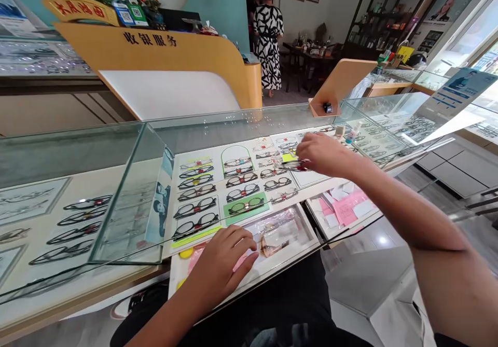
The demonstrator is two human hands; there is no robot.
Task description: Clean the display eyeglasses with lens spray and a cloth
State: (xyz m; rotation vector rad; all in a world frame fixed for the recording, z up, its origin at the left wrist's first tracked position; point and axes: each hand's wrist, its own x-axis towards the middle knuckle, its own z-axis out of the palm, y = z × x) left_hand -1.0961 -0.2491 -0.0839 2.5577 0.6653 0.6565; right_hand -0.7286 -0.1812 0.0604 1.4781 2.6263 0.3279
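Note:
My right hand reaches over the display case and pinches a dark-framed pair of eyeglasses at its right end. Beneath it, the light display board carries rows of folded eyeglasses, among them a dark pair and one on a green card. My left hand rests, fingers loosely spread, at the front edge of the glass above a pulled-out drawer, holding nothing. In that drawer lie clear plastic bags and small items, partly covered by the hand.
A glass partition stands left of the board, with more eyeglasses beyond it. On the right are a second drawer with pink papers, a small spray bottle and a wooden stand. Farther back are a counter and a person in a patterned dress.

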